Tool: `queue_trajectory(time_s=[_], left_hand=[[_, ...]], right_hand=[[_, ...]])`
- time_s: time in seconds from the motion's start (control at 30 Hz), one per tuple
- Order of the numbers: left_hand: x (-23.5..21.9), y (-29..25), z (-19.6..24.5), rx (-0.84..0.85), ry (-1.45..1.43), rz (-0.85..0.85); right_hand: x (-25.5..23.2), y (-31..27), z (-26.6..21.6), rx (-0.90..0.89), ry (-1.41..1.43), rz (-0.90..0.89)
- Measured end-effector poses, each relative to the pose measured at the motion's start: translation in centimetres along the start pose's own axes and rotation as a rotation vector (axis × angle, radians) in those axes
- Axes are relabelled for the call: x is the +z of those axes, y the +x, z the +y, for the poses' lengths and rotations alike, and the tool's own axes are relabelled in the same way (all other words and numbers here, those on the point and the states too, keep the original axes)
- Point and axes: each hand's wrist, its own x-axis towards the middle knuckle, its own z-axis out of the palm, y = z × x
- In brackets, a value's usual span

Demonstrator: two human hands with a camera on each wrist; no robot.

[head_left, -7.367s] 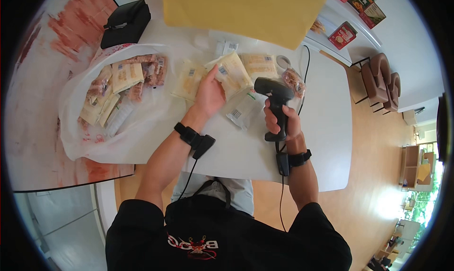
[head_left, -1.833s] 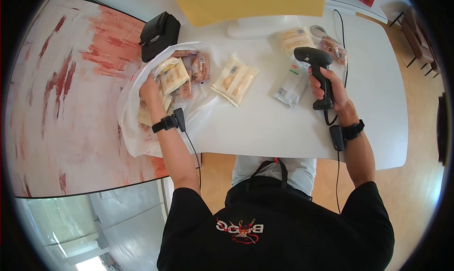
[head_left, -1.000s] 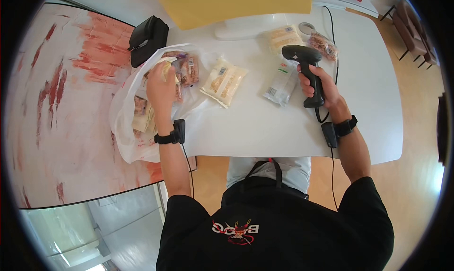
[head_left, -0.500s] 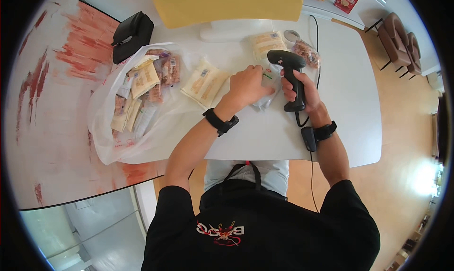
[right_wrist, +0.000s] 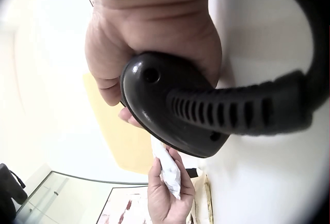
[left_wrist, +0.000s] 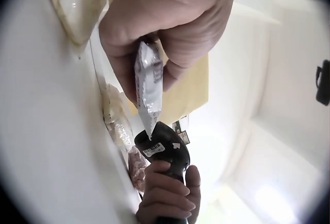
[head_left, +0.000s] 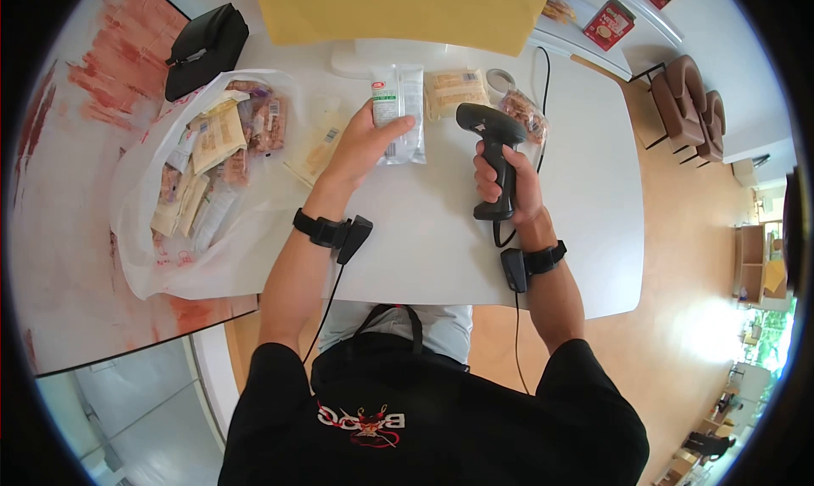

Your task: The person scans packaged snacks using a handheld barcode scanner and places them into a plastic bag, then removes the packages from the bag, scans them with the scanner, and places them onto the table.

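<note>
My left hand (head_left: 359, 149) grips a clear and white plastic packet (head_left: 398, 105) with a red logo and green print, its thumb lying across the front. Seen edge-on in the left wrist view, that packet (left_wrist: 149, 87) sits between thumb and fingers. My right hand (head_left: 519, 185) holds a black barcode scanner (head_left: 492, 123) by its handle, the scanner's head turned toward the packet. The scanner's cable joint (right_wrist: 221, 110) fills the right wrist view. Left of the packet, a pale yellow food packet (head_left: 314, 151) lies on the white table (head_left: 424, 240), partly behind my left forearm.
At left, a white plastic bag (head_left: 140, 257) gapes open with several yellow and reddish packets. A black case (head_left: 208, 49) stands behind it. Behind the scanner are another yellow packet (head_left: 454, 89), a tape roll (head_left: 500, 81) and a reddish packet (head_left: 527, 117).
My left hand left the bag, reached across to the clear packet near the scanner, and now holds it raised further left. The right hand keeps hold of the scanner.
</note>
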Motion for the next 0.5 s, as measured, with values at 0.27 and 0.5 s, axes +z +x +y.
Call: queue_trajectory(time_s=[0.27,0.5], left_hand=[[0.6,0.1,-2.1,0.087,-0.153,-0.019],[-0.1,0.6,-2.0,-0.051,-0.374,0.093]], right_hand=[[0.6,-0.3,-0.1,-0.034,-0.031,0.003],[1.1,-0.7,-0.1,-0.024,-0.154,-0.105]])
